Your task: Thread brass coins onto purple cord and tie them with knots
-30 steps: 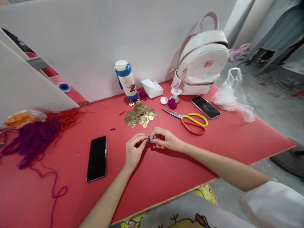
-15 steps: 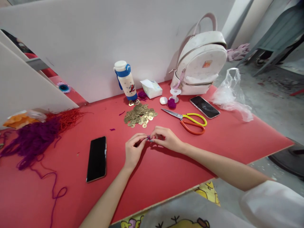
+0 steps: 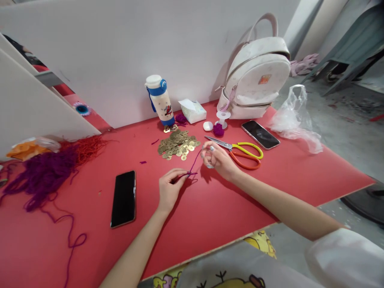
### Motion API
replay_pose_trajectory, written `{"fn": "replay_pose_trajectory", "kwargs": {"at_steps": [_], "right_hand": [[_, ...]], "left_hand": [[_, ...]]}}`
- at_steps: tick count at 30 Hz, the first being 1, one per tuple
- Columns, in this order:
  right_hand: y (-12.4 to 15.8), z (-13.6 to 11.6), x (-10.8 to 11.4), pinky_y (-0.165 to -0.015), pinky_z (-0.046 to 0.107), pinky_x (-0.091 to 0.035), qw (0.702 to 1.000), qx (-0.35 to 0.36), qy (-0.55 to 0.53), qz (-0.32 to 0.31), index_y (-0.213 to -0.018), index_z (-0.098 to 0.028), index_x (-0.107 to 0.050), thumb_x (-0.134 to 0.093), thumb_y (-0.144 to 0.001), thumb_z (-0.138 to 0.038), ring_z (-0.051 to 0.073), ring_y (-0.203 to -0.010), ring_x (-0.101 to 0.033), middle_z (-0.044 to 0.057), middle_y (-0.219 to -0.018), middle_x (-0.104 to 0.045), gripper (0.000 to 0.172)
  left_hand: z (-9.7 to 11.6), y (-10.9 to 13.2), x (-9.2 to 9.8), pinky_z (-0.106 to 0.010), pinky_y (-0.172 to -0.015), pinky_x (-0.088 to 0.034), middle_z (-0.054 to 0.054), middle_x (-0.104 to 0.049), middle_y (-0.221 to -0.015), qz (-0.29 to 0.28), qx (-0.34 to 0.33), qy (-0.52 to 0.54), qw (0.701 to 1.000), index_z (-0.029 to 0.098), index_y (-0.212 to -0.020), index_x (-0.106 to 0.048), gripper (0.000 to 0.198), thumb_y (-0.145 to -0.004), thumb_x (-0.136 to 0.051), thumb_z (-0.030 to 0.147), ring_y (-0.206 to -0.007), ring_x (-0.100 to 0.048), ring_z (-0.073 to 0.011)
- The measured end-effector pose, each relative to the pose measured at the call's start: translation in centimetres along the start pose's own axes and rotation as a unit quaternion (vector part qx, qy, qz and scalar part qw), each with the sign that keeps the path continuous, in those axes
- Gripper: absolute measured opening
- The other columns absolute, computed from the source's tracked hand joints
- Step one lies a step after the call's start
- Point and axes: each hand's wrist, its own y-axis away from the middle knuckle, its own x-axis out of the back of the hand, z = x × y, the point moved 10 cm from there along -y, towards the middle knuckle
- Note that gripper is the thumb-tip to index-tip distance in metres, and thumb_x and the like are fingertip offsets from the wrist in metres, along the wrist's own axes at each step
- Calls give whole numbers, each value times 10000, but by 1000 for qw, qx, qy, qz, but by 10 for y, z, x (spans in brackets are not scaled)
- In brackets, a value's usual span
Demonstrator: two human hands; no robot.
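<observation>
My left hand (image 3: 169,188) rests on the red table (image 3: 210,208) and pinches one end of a short purple thread (image 3: 194,164). My right hand (image 3: 216,159) is raised a little to the right, fingers closed on the other end, so the thread runs taut between the two hands. A heap of brass coins (image 3: 177,145) lies just beyond the hands. Scissors with yellow and orange handles (image 3: 240,151) lie right behind my right hand.
A black phone (image 3: 123,198) lies left of my left hand; a second phone (image 3: 260,134) sits near a white backpack (image 3: 255,76). A water bottle (image 3: 159,100), tissue pack (image 3: 193,111), white spool (image 3: 222,117) and plastic bag (image 3: 292,118) stand at the back. Purple and red yarn (image 3: 45,170) is piled at the left.
My right hand has moved up and away from my left hand toward the scissors, drawing the purple thread out between them. My left hand stayed in place.
</observation>
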Motion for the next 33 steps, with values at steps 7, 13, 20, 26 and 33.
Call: {"fn": "replay_pose_trajectory", "kwargs": {"at_steps": [7, 13, 20, 26, 33], "right_hand": [[15, -26, -13, -764, 311, -506, 939, 180, 292, 26, -941, -229, -656, -623, -897, -413, 205, -1005, -561, 78, -1070, -555, 193], [19, -12, -31, -864, 358, -467, 904, 149, 401, -30, -821, -189, -680, -443, -998, -338, 201, -928, -583, 82, -967, -618, 331], [16, 1, -36, -754, 279, -464, 904, 120, 404, -72, -857, -193, -687, -696, -862, -317, 163, -828, -598, 39, -903, -646, 124], [15, 9, -35, -674, 253, -431, 884, 105, 446, -86, -881, -197, -689, -712, -847, -344, 149, -758, -579, 26, -855, -649, 153], [16, 2, -34, -676, 256, -440, 904, 108, 407, -66, -926, -197, -643, -703, -845, -418, 149, -739, -584, 24, -860, -659, 243]], "left_hand": [[-4, 0, 7, -272, -680, -555, -62, -745, -805, 27, 23, 34, 999, 183, -754, -762, 66, -761, -703, 212, -748, -694, -182], [2, 1, 6, -270, -682, -555, -64, -743, -802, 29, 13, 36, 999, 182, -753, -759, 66, -766, -712, 226, -748, -692, -180], [5, 3, 3, -274, -685, -571, -55, -740, -795, 28, 12, 49, 998, 187, -740, -753, 60, -761, -698, 202, -747, -695, -178], [4, 6, 0, -271, -683, -576, -53, -739, -797, 20, 27, 63, 997, 192, -738, -754, 48, -750, -707, 192, -752, -696, -180], [0, 6, 0, -259, -655, -565, -50, -733, -787, 24, 44, 81, 995, 183, -736, -749, 40, -748, -712, 191, -730, -687, -171]]}}
